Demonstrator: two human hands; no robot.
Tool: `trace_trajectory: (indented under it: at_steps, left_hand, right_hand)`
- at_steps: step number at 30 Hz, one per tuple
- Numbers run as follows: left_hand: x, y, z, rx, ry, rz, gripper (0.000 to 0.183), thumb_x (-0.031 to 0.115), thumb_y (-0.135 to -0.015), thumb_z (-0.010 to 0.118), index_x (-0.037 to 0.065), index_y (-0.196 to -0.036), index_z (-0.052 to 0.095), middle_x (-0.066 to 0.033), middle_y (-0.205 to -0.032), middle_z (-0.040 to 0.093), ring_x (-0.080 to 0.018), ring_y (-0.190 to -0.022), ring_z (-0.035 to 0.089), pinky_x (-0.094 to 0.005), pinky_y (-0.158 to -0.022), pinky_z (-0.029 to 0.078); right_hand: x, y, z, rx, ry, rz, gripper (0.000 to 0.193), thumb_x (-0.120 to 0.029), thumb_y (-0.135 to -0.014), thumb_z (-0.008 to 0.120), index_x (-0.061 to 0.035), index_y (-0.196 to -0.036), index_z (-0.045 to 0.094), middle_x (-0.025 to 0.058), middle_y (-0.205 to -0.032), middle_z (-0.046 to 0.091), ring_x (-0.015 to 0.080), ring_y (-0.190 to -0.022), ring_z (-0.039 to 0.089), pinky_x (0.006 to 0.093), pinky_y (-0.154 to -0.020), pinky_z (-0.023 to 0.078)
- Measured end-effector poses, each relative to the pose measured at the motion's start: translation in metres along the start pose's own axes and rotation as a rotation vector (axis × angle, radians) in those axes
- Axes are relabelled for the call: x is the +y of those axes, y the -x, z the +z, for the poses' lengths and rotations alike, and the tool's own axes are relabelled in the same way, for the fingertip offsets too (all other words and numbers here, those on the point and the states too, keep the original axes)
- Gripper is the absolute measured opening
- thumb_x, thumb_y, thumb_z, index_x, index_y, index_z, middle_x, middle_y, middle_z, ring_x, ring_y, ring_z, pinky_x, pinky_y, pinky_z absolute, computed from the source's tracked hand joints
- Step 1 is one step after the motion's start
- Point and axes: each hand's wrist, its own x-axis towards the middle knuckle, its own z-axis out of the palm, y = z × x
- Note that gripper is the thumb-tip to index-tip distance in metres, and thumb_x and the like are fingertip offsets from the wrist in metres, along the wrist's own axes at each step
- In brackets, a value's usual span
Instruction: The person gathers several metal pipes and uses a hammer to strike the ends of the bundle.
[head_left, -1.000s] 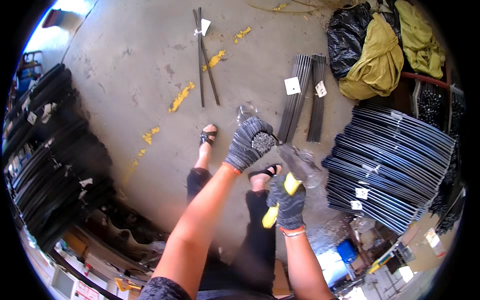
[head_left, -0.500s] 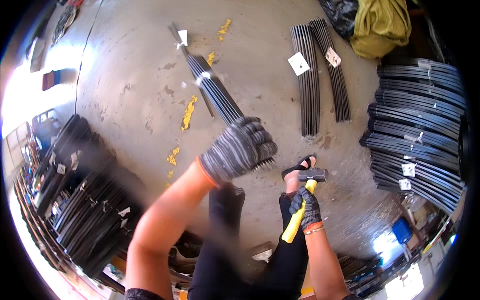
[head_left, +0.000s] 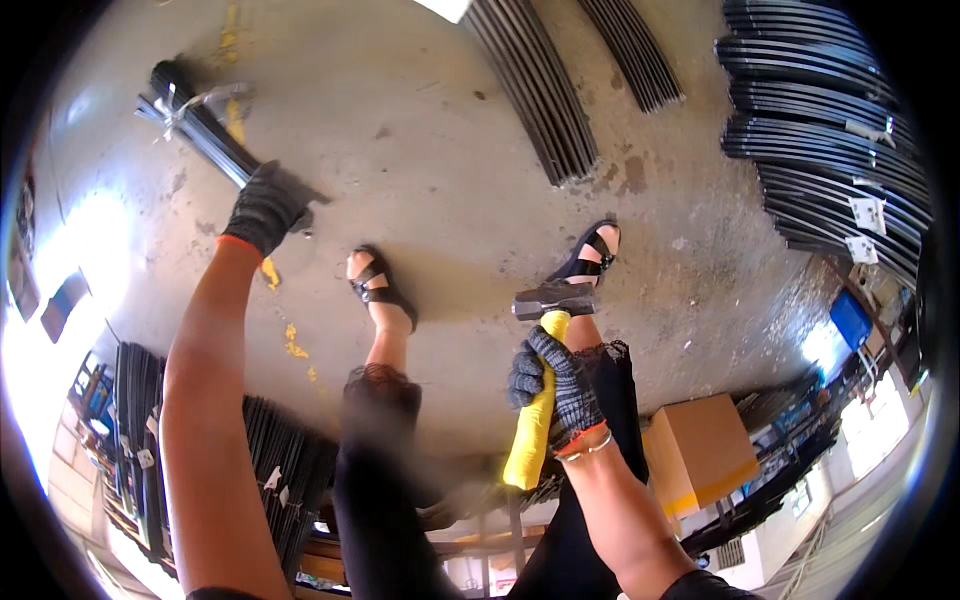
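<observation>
My left hand, in a dark grey knit glove with an orange cuff, is closed around the near end of a tied bundle of dark metal rods. The bundle slants to the far left, with a pale tie around its far part. Motion smears the glove, and its fingers partly hide the rod ends. My right hand, gloved in the same way, grips a hammer by its yellow-wrapped handle. The dark hammer head points away from me, above my right foot.
Two rod bundles, one wider and one narrower, lie on the concrete floor ahead. A tall stack of dark rods stands at the right. A cardboard box is near my right knee; more rods are at the near left.
My left hand has swung out to the left, carrying the rod bundle. The hammer has shifted left in my right hand. The view has moved, bringing both feet and the cardboard box into sight.
</observation>
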Motion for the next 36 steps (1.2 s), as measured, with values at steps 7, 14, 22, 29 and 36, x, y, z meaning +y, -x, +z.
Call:
trace_trajectory:
  at_steps: [7, 14, 22, 29, 36]
  left_hand:
    - [0.044, -0.068, 0.012, -0.239, -0.045, -0.111, 0.035, 0.020, -0.076, 0.059, 0.011, -0.110, 0.060, -0.0121, -0.106, 0.060, -0.0290, -0.111, 0.051, -0.0422, -0.103, 0.035]
    - [0.150, -0.256, -0.110, 0.356, 0.014, 0.243, 0.054, 0.013, -0.074, 0.056, 0.009, -0.127, 0.048, -0.0096, -0.121, 0.053, -0.0292, -0.115, 0.047, -0.0423, -0.099, 0.038]
    - [0.248, -0.475, -0.152, 0.446, -0.362, 0.228, 0.068, 0.016, -0.082, 0.054, 0.015, -0.144, 0.028, -0.0111, -0.148, 0.029, -0.0280, -0.136, 0.031, -0.0465, -0.113, 0.019]
    - [0.278, -0.489, -0.129, 0.414, -0.428, 0.267, 0.051, 0.021, -0.086, 0.052, 0.017, -0.135, 0.042, -0.0104, -0.123, 0.054, -0.0278, -0.117, 0.048, -0.0511, -0.104, 0.030]
    - [0.267, -0.431, -0.184, 0.360, -0.232, 0.397, 0.034, 0.024, -0.073, 0.067, 0.011, -0.103, 0.059, -0.0107, -0.101, 0.060, -0.0294, -0.100, 0.056, -0.0430, -0.090, 0.042]
  right_hand:
    - [-0.033, -0.001, 0.013, -0.082, -0.296, 0.085, 0.013, -0.020, -0.089, 0.063, -0.0141, -0.084, 0.052, -0.0009, -0.064, 0.047, 0.0126, -0.053, 0.046, 0.0261, -0.050, 0.040]
    - [-0.082, 0.012, 0.013, -0.040, -0.390, 0.025, 0.014, -0.021, -0.090, 0.062, -0.0129, -0.085, 0.052, -0.0010, -0.064, 0.047, 0.0115, -0.053, 0.045, 0.0257, -0.050, 0.040]
    - [-0.132, 0.034, -0.001, -0.147, -0.599, 0.000, 0.020, -0.028, -0.090, 0.062, -0.0126, -0.080, 0.053, -0.0011, -0.060, 0.048, 0.0117, -0.049, 0.047, 0.0257, -0.049, 0.041]
    - [-0.158, 0.049, -0.014, -0.142, -0.589, 0.050, 0.020, -0.029, -0.090, 0.062, -0.0124, -0.087, 0.052, -0.0011, -0.060, 0.049, 0.0119, -0.049, 0.048, 0.0265, -0.047, 0.042]
    - [-0.155, 0.046, -0.023, -0.122, -0.605, -0.006, 0.016, -0.026, -0.088, 0.065, -0.0133, -0.085, 0.056, -0.0019, -0.062, 0.051, 0.0108, -0.051, 0.048, 0.0262, -0.049, 0.044]
